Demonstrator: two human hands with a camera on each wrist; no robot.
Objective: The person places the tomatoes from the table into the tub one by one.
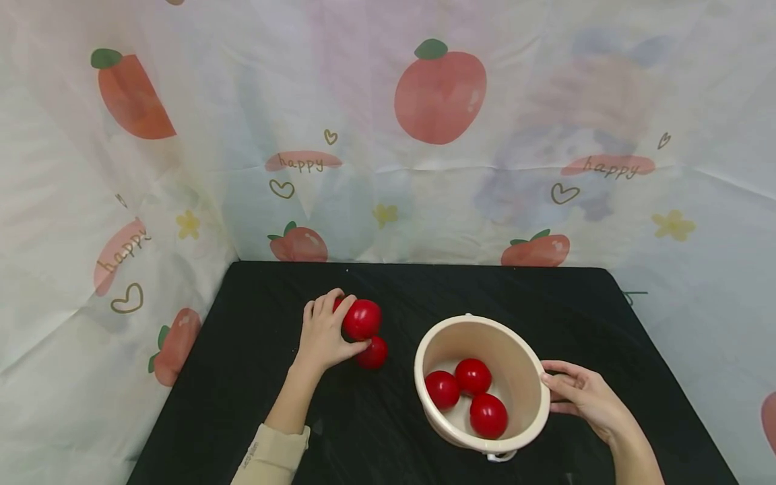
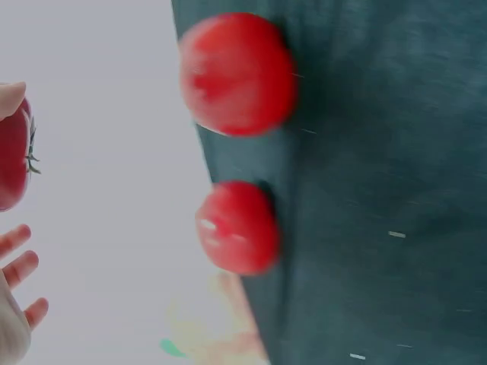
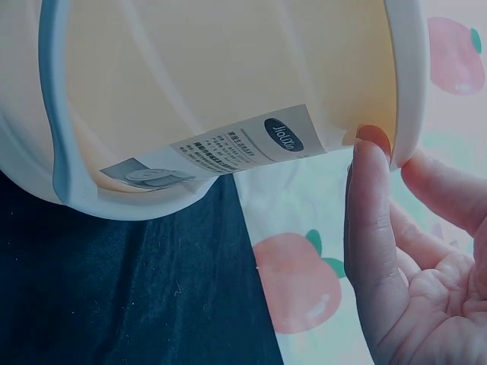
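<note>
My left hand [image 1: 321, 335] holds a red tomato [image 1: 362, 319] between thumb and fingers. In the left wrist view this tomato [image 2: 11, 156] shows a green stem at the left edge. Two more tomatoes lie on the black cloth close by: a nearer one [image 1: 372, 353], and a farther one [image 2: 240, 228] mostly behind the fingers in the head view. To the right, my right hand [image 1: 585, 397] pinches the rim of a cream bucket [image 1: 527, 357], thumb and fingers on either side of its wall. Inside the bucket rest three tomatoes [image 1: 488, 415].
A black cloth [image 1: 376, 431] covers the table. Behind and to the left hangs a pale curtain [image 1: 364, 81] printed with fruit, hearts and lettering. The bucket has a handle [image 3: 53, 99] and a printed label [image 3: 236, 144] on its outer wall.
</note>
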